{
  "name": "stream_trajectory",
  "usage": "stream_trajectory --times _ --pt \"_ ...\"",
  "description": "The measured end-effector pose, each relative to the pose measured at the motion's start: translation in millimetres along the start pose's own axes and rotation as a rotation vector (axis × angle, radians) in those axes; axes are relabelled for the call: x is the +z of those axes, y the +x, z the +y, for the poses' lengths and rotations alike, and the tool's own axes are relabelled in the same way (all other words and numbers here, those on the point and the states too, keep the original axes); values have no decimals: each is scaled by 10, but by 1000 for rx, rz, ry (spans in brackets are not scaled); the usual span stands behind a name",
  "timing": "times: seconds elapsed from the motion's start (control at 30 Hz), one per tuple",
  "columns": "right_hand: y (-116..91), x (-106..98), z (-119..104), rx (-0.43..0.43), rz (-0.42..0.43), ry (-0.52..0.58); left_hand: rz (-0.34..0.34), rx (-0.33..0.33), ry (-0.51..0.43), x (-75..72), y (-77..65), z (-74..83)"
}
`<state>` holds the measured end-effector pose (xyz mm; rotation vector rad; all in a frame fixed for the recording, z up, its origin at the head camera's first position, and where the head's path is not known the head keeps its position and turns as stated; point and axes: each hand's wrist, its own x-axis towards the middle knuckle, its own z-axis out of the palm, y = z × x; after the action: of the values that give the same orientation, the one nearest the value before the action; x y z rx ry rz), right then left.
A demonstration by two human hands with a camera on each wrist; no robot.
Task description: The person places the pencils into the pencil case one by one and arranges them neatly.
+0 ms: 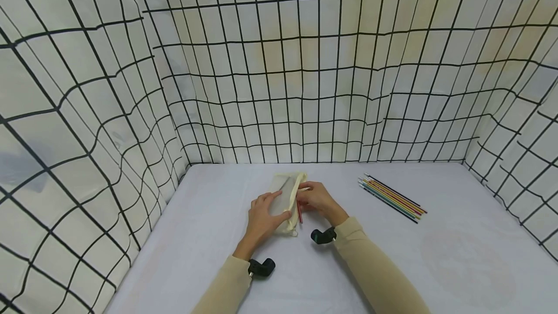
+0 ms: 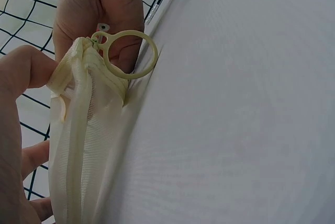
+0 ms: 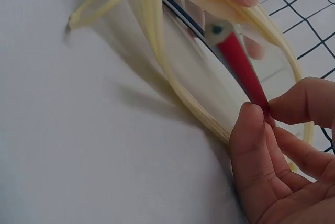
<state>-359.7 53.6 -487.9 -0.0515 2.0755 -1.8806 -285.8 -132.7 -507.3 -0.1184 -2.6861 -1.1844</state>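
Observation:
A pale yellow mesh pouch (image 1: 282, 203) with a zipper stands tilted between both hands, its mouth gaping in the right wrist view. My left hand (image 1: 263, 214) grips it by the rim, the thumb on the near edge and fingers on the far side. My right hand (image 1: 321, 201) pinches a red pencil (image 3: 239, 64) between thumb and forefinger at the mouth. The pencil's pale end with a dark core overlaps the opening. Inside the pouch lies a dark pencil (image 3: 184, 15). A ring-shaped zipper pull (image 2: 153, 59) hangs at one corner.
Several coloured pencils (image 1: 392, 198) lie side by side on the white table (image 1: 462, 256), right of the hands. White walls covered by black netting (image 1: 279, 76) enclose the table at the back and sides. Each wrist carries a black camera (image 1: 261, 268).

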Motion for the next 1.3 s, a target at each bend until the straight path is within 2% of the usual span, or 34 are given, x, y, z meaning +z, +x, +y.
stream_trajectory --times 0.47,0.73,1.0,1.3 --pt "30 167 20 -18 4 24 8 1 -12 5 17 -15" --pt "-5 144 37 -15 24 34 2 -6 -2 11 20 -22" --pt "-72 -113 61 -18 61 -8 4 -13 -3 17 17 -3" --pt "-226 -604 26 -11 123 -269 -2 -18 -11 11 3 -4"
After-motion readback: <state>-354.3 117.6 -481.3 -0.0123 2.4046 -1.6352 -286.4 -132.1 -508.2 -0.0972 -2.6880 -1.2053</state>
